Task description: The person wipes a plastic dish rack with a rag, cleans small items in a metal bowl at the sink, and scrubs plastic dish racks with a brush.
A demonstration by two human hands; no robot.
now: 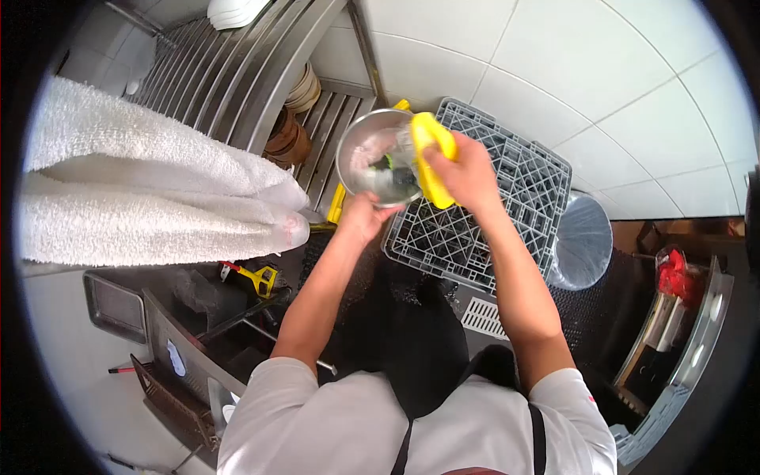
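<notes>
My left hand grips the lower rim of a round stainless steel bowl, tilted so its shiny inside faces me. Blurred reflections fill the bowl, with a small green patch among them. A folded yellow cloth is in my right hand, fingers closed round it, at the bowl's right rim. Whether the cloth touches the metal I cannot tell. Both hands are out in front of me, above the floor and beside grey plastic crates.
White towels hang at the left, near a slatted metal rack with stacked brown pots. A plastic-lined bin stands right of the crates. A yellow-handled tool lies lower left. Tiled wall closes off the back.
</notes>
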